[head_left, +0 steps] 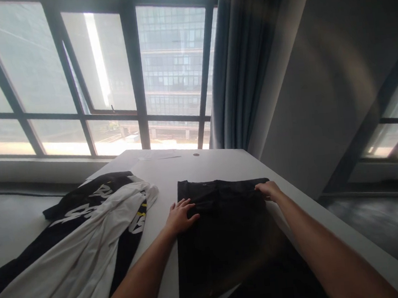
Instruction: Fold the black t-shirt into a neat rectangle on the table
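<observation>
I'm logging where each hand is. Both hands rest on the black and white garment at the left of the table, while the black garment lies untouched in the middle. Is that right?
Not quite. The head view shows the left hand and right hand on the black garment in the middle of the table; it is the black and white garment at the left that lies untouched.

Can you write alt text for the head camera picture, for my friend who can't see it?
Two bare hands press on a black garment spread on a white table: the left hand lies flat on its left edge, the right hand rests at its far right corner. A black-and-white printed garment lies to the left, below big windows and a grey curtain.
</observation>
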A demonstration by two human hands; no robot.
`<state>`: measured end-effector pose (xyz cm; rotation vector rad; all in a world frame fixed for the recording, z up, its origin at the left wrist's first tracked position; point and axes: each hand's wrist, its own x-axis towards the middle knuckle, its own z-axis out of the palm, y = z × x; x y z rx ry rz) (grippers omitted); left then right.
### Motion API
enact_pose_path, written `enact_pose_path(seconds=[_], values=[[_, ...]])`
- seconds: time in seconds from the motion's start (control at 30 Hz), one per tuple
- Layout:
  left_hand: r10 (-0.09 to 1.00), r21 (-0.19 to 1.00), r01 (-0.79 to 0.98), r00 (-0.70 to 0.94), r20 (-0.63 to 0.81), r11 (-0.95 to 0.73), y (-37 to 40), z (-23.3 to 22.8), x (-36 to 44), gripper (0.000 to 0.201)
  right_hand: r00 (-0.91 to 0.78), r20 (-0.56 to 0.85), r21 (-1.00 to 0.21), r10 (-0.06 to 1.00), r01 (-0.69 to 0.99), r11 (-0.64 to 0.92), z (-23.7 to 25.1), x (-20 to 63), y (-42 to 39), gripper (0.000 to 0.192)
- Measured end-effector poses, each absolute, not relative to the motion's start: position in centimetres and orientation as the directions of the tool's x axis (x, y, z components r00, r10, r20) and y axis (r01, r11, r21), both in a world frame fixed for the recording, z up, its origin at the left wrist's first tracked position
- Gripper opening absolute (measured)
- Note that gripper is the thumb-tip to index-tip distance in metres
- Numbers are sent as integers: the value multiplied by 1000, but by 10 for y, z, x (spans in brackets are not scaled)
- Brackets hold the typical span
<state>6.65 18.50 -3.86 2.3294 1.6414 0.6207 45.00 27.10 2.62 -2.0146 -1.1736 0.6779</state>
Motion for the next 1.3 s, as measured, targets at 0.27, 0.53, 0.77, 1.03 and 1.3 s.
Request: enact_pose_path(seconds=[0.27, 0.53, 0.77, 1.03, 1.3], values=[[942, 452, 828, 264, 208, -331, 184, -36, 67, 49, 245, 71, -520, 967, 836, -174, 62, 322, 286, 30], [949, 482, 823, 208, 238, -302, 187, -39, 67, 47, -265, -113, -746, 958, 659, 95, 37, 275, 280, 31], [950, 484, 825, 193, 243, -292, 188, -41, 68, 50, -200, -93, -500, 975, 857, 128, 8, 303, 267, 53], [957, 609, 747, 133, 257, -267, 187, -37, 66, 54, -368, 68, -814, 927, 517, 265, 11, 276, 257, 54], [939, 666, 684, 86, 333, -299, 186, -31, 63, 43, -269, 75, -359, 960, 891, 278, 8, 289, 289, 29]])
